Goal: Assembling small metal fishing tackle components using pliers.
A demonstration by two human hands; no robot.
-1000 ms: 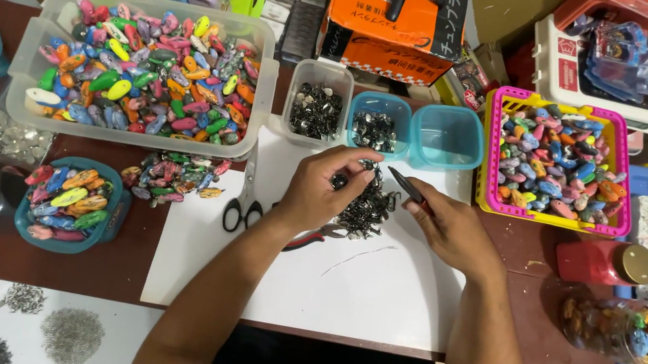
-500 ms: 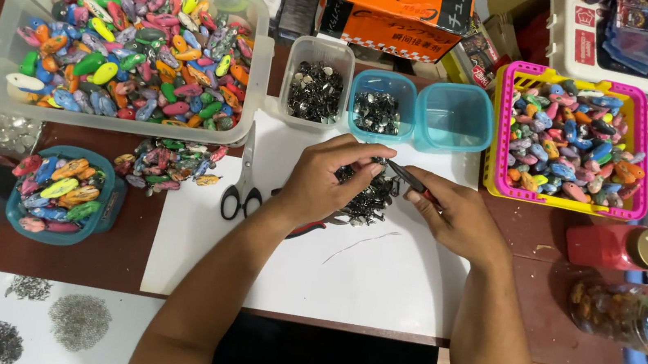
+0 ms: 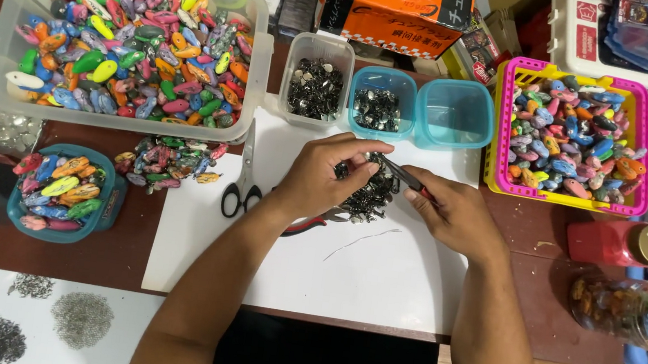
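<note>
On white paper [image 3: 346, 267], dark metal pile [image 3: 367, 197] between both hands' grips.

Counted on the counter:
Two hands [image 3: 325, 175], one pair of scissors [image 3: 242, 188], two teal tubs [image 3: 453, 115], one pink basket [image 3: 501, 146].

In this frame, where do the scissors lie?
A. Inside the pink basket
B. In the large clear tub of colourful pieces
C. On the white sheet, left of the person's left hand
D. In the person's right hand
C: the scissors lie flat on the white sheet, just left of the left hand, while the right hand holds a thin red-handled tool over the pile of small dark metal parts.
</note>
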